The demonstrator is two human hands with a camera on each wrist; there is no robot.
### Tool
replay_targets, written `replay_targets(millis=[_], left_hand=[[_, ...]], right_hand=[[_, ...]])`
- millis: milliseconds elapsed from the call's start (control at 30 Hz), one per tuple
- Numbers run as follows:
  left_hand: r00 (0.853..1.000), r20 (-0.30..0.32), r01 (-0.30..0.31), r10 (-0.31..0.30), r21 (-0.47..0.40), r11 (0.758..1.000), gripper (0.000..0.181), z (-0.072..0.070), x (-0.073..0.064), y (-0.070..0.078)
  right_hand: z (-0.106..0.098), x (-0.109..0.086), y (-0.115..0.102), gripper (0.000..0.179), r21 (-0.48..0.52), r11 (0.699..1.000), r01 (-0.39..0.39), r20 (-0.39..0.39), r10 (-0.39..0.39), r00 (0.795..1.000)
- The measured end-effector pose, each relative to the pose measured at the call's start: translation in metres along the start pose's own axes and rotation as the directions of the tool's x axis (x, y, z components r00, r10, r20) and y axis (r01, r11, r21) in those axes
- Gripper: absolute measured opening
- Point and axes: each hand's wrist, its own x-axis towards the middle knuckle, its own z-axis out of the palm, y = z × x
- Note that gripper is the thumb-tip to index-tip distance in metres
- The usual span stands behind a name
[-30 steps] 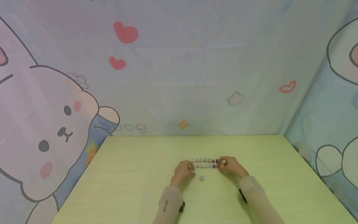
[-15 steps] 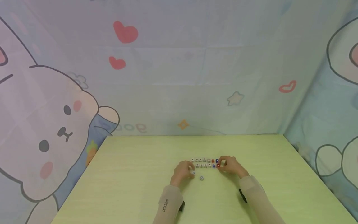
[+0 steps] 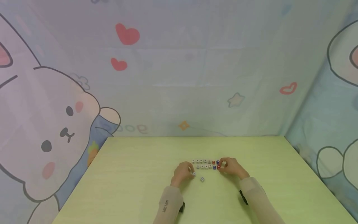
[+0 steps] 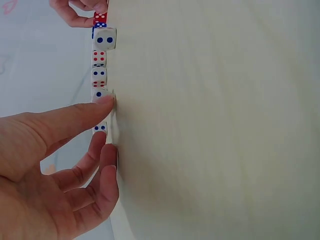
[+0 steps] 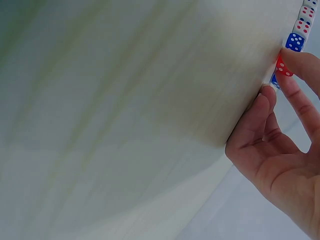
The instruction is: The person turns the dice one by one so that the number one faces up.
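Observation:
In the head view my left hand point(image 3: 183, 171) pinches a white die point(image 3: 194, 174) with thumb and index finger, close to the left end of the front row of dice. In the left wrist view the thumb hides that die. My right hand point(image 3: 232, 166) holds the red die point(image 5: 284, 66) at the right end of the same row between thumb and index finger. A blue die point(image 3: 214, 167) sits beside it, with several white dice point(image 3: 206, 167) further left. One loose white die point(image 4: 105, 39) lies in front of the row.
Behind runs a second row of white dice point(image 3: 201, 161), with an orange-red die point(image 3: 213, 162) and a blue die point(image 3: 218, 162) at its right end. The light-green table point(image 3: 134, 174) ends at a patterned cloth point(image 3: 167, 93) at the back.
The white die at my left fingertips has turned and moved slightly toward me; its five-spot face now shows. My right hand stays on the red die. The head view has shifted slightly.

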Motion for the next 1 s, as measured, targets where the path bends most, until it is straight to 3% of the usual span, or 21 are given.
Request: replay_targets(millis=[300, 533, 833, 1000], left_hand=[[0.999, -0.038, -0.039, 0.038, -0.016, 0.999, 0.019, -0.0022, -0.0031, 0.0045], [0.999, -0.027, -0.019, 0.020, 0.019, 1.000, 0.019, -0.0004, -0.0021, 0.0020], [0.999, -0.007, 0.036, -0.036, -0.005, 0.999, 0.017, -0.0020, -0.0015, -0.0020], [0.999, 0.009, 0.035, -0.035, -0.017, 0.999, 0.017, -0.0016, -0.0001, -0.0044]], right_hand=[[0.0014, 0.0002, 0.0017, 0.008, 0.010, 1.000, 0.011, -0.002, -0.011, 1.000], [0.0013, 0.0008, 0.0019, 0.008, 0.004, 1.000, 0.007, -0.002, -0.007, 1.000], [-0.0002, 0.0002, -0.0007, 0.009, 0.012, 1.000, -0.006, -0.001, 0.006, 1.000], [0.0005, -0.0001, -0.0007, 0.009, 0.012, 1.000, -0.007, 0.000, 0.007, 1.000]])
